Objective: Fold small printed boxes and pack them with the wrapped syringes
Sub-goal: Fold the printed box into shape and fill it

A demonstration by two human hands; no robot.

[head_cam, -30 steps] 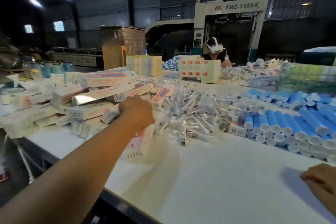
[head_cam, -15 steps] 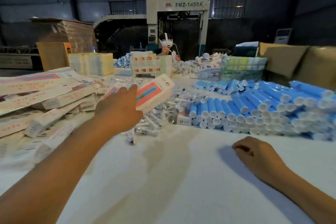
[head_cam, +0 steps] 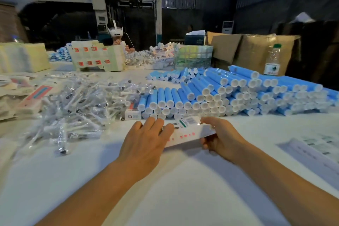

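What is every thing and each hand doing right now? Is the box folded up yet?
Printed box: flat, not folded up, held in both hands.
Left hand: fingers straight, lying over the box's left end.
Right hand: grip round the box's right end.
Wrapped syringes: loose heap.
Blue tubes: stacked lying down.
Water bottle: upright, capped.
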